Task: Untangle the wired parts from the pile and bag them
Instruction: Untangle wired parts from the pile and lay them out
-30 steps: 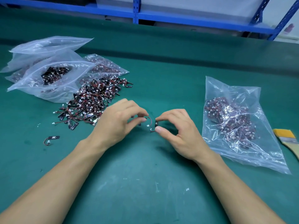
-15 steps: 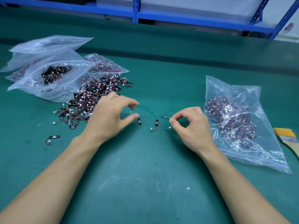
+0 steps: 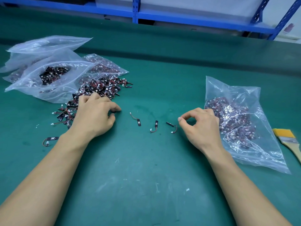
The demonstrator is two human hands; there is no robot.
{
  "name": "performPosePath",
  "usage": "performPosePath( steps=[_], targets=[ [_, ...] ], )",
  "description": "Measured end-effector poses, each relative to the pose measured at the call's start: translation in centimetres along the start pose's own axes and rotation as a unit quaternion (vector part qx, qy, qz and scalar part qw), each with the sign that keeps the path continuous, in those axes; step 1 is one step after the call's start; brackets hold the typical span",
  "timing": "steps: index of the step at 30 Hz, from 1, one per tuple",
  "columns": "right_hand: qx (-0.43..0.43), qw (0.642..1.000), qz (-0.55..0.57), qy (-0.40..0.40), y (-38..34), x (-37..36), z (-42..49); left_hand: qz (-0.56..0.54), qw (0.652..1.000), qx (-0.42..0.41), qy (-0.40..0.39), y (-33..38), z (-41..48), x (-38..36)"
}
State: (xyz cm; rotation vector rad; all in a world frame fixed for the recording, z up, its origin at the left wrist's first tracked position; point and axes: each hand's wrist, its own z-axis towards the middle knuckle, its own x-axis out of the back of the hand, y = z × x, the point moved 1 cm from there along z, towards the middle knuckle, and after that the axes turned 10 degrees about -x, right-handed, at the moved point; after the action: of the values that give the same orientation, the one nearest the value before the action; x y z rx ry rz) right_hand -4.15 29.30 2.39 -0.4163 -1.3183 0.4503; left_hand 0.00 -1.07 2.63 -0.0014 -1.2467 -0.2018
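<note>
Wired parts (image 3: 155, 126) lie on the table (image 3: 146, 176) between my hands, one just left of my right hand (image 3: 202, 126), pointing longways at its curled, empty fingers, while my left hand (image 3: 92, 116) rests on the pile (image 3: 101, 88), and I cannot tell if it pinches anything.

Viewpoint: one head-worn camera, above the near edge of the table (image 3: 146, 185).
Direction: forward and downward.
Range: close; blue shelving (image 3: 135, 12) bounds the top.

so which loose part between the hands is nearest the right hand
The rightmost part, just left of the right hand; the middle part and leftmost part lie further off.
</note>
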Motion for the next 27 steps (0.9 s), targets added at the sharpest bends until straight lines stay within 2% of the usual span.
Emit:
performPosePath(
  steps=[5,9,12,15,18,21,24,27],
  targets=[
    [0.019,1.0,0.012,-0.008,-0.1,-0.3,-0.1,-0.025,0.999,-0.03,-0.01,0.2,0.0,0.3],
    [0.026,0.999,0.021,-0.005,-0.1,-0.2,-0.1,-0.01,0.999,0.038,0.03,-0.4,-0.1,1.0],
    [0.029,0.999,0.022,-0.005,-0.1,-0.4,-0.1,0.0,0.998,0.056,0.011,-0.7,-0.4,1.0],
    [0.032,0.999,0.026,-0.006,-0.1,-0.4,-0.1,-0.03,1.0,0.01,0.004,-0.2,-0.4,0.8],
    [0.032,0.999,0.033,-0.012,-0.2,-0.3,-0.2,-0.114,0.991,-0.063,-0.015,0.7,-0.3,0.4],
    [0.029,0.999,0.043,-0.017,-0.3,-0.2,-0.2,-0.167,0.981,-0.096,0.012,1.3,-0.4,0.3],
    [0.03,0.998,0.055,-0.02,-0.4,-0.1,-0.2,-0.132,0.988,-0.055,0.052,0.6,-0.4,0.4],
    [0.033,0.997,0.059,-0.023,-0.3,-0.1,-0.3,-0.067,0.997,-0.024,0.027,-0.1,-0.3,0.4]
  ],
)
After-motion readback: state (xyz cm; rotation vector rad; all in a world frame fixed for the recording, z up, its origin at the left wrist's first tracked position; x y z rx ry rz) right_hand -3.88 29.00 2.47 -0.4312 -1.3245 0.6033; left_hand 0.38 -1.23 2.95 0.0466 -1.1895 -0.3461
